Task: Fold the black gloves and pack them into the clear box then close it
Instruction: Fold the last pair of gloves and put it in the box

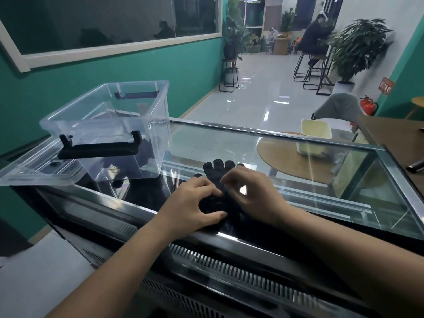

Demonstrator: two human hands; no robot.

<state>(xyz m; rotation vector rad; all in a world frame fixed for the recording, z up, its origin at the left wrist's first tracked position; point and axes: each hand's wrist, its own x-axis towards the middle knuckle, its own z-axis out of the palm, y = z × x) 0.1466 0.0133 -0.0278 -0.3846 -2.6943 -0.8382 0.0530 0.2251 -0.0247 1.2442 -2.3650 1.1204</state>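
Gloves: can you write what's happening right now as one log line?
step: folding | left hand: pressing black glove | right hand: pinching it | clear box: open, dark items inside | lid: off, beside box

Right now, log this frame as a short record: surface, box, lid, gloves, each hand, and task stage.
surface: glass counter top
box: clear box, open, upright at the counter's left end, dark items seen through its wall
lid: clear lid off, lying flat left of the box
gloves: black glove flat on the glass, fingers pointing away
left hand: left hand pressing the glove's near end, grip on the fabric
right hand: right hand over the glove, fingers curled; contact unclear
stage: folding; glove not yet packed, box not closed
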